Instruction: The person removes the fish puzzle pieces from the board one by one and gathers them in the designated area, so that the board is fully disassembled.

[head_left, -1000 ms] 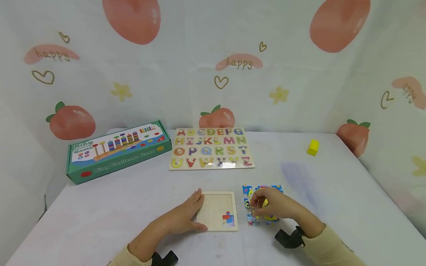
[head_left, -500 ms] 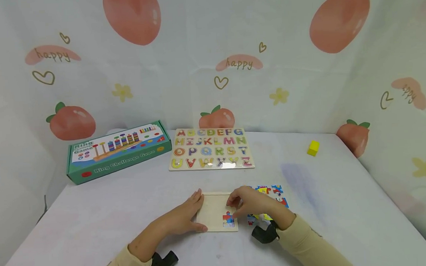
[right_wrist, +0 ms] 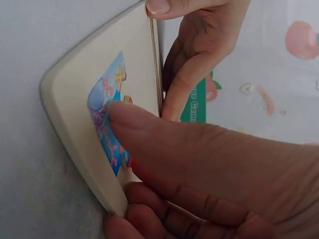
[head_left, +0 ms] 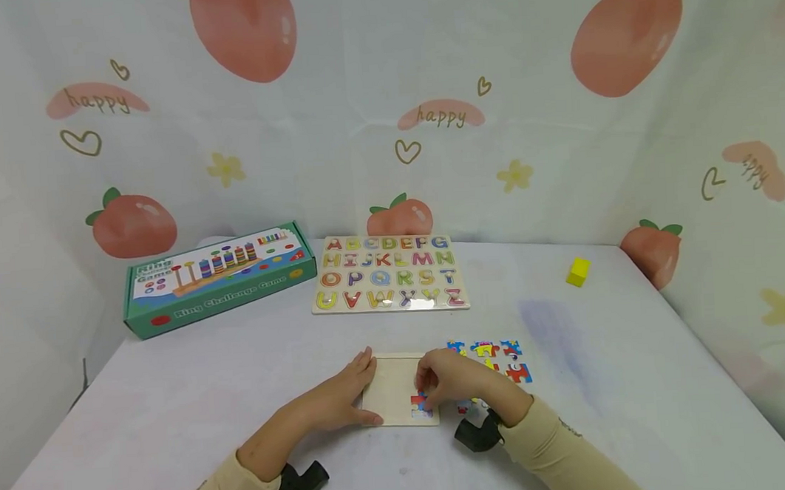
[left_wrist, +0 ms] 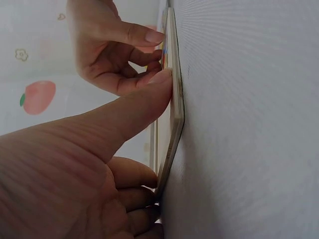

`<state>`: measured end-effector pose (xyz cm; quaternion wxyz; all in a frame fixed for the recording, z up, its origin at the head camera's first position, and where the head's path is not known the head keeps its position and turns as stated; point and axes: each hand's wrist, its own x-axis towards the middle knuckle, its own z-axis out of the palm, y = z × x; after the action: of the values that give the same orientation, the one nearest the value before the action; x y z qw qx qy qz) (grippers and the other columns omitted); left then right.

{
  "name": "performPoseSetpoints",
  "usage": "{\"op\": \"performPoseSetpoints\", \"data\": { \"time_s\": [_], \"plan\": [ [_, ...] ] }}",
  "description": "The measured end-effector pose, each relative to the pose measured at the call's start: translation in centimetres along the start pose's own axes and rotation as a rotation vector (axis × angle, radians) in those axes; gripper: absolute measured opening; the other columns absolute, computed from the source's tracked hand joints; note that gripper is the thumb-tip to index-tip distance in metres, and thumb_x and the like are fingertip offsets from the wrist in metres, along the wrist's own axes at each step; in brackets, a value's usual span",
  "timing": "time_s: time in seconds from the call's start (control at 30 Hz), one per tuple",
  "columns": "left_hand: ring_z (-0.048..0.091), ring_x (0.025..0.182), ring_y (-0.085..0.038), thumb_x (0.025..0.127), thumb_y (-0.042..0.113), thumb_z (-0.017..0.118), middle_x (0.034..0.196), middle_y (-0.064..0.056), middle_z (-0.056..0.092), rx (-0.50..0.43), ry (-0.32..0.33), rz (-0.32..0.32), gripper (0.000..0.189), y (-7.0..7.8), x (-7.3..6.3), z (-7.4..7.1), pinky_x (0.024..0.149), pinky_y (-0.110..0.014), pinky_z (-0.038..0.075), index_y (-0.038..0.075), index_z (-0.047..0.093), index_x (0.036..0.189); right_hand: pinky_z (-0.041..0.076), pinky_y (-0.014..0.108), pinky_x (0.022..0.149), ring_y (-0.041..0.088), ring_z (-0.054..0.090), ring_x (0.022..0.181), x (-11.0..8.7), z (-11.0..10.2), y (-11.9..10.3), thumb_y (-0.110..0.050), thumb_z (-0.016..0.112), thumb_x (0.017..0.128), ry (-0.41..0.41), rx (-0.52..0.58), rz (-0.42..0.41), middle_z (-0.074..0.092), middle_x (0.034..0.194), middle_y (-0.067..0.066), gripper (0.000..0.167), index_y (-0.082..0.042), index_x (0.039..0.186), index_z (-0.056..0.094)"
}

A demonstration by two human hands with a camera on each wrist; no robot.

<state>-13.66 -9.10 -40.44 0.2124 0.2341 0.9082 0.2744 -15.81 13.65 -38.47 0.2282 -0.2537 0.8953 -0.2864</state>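
Observation:
In the head view a shallow square wooden puzzle tray (head_left: 389, 386) lies flat near the front of the table. My left hand (head_left: 337, 396) holds it by its left side, thumb at the near corner and fingers at the far one. Over the tray's right part, my right hand (head_left: 454, 376) has curled fingers and its thumb on a jigsaw piece (right_wrist: 103, 117) of blue, pink and purple print. That thumb covers part of the print, so where one piece ends is hidden. A red and blue patch (head_left: 418, 404) shows in the tray's lower right.
Several loose jigsaw pieces (head_left: 518, 373) lie right of the tray, partly behind my right hand. Further back are an alphabet board (head_left: 388, 269), a green Ring Challenge Game box (head_left: 221, 283) and a yellow block (head_left: 577, 272). A printed curtain (head_left: 333, 130) stands behind the table.
My right hand has moved left from the loose pieces onto the tray's right part, then slightly lower toward the red and blue patch. My left hand has stayed on the tray.

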Motion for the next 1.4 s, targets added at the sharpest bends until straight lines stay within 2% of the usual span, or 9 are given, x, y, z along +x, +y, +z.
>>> {"op": "performPoseSetpoints", "data": {
  "time_s": [0.3, 0.53, 0.87, 1.03, 1.4],
  "plan": [
    [0.008, 0.145, -0.030, 0.077, 0.039, 0.073, 0.157, -0.016, 0.009, 0.005, 0.004, 0.007, 0.095, 0.0, -0.1, 0.0, 0.115, -0.047, 0.019, -0.002, 0.022, 0.146, 0.044, 0.020, 0.060, 0.012, 0.050, 0.069, -0.2, -0.2, -0.3, -0.004, 0.075, 0.075, -0.009, 0.032, 0.001, 0.056, 0.073, -0.001, 0.016, -0.007, 0.080, 0.061],
    [0.008, 0.145, -0.030, 0.077, 0.039, 0.073, 0.157, -0.016, 0.008, -0.002, 0.004, 0.009, 0.096, 0.2, -0.3, -0.1, 0.115, -0.048, 0.020, -0.003, 0.021, 0.146, 0.046, 0.020, 0.060, 0.012, 0.052, 0.068, -0.2, -0.3, 0.1, -0.001, 0.072, 0.078, 0.003, 0.115, -0.017, 0.059, 0.074, -0.001, 0.010, -0.006, 0.079, 0.063],
    [0.008, 0.145, -0.030, 0.077, 0.039, 0.073, 0.157, -0.015, 0.008, -0.010, 0.001, 0.004, 0.096, 0.4, -0.4, -0.2, 0.115, -0.048, 0.020, -0.002, 0.021, 0.146, 0.049, 0.018, 0.065, 0.008, 0.055, 0.070, -0.4, -0.6, 1.1, -0.007, 0.068, 0.083, -0.014, 0.183, -0.104, 0.062, 0.078, -0.002, 0.004, -0.008, 0.086, 0.066],
    [0.008, 0.145, -0.030, 0.077, 0.039, 0.072, 0.157, -0.015, 0.008, 0.002, -0.004, 0.006, 0.096, 0.3, -0.3, -0.2, 0.115, -0.048, 0.019, -0.002, 0.021, 0.146, 0.051, 0.019, 0.068, 0.009, 0.057, 0.073, -1.6, -1.5, 2.1, -0.009, 0.067, 0.084, 0.011, 0.268, -0.126, 0.065, 0.083, 0.002, 0.008, -0.006, 0.092, 0.068],
    [0.007, 0.146, -0.029, 0.077, 0.040, 0.072, 0.157, -0.015, 0.007, 0.009, 0.001, 0.014, 0.096, 0.1, -0.2, -0.1, 0.115, -0.047, 0.018, -0.003, 0.020, 0.146, 0.052, 0.021, 0.068, 0.012, 0.058, 0.075, -5.2, -3.2, 5.4, -0.009, 0.066, 0.085, 0.063, 0.356, -0.036, 0.065, 0.088, 0.008, 0.014, 0.001, 0.096, 0.066]
  ]
}}
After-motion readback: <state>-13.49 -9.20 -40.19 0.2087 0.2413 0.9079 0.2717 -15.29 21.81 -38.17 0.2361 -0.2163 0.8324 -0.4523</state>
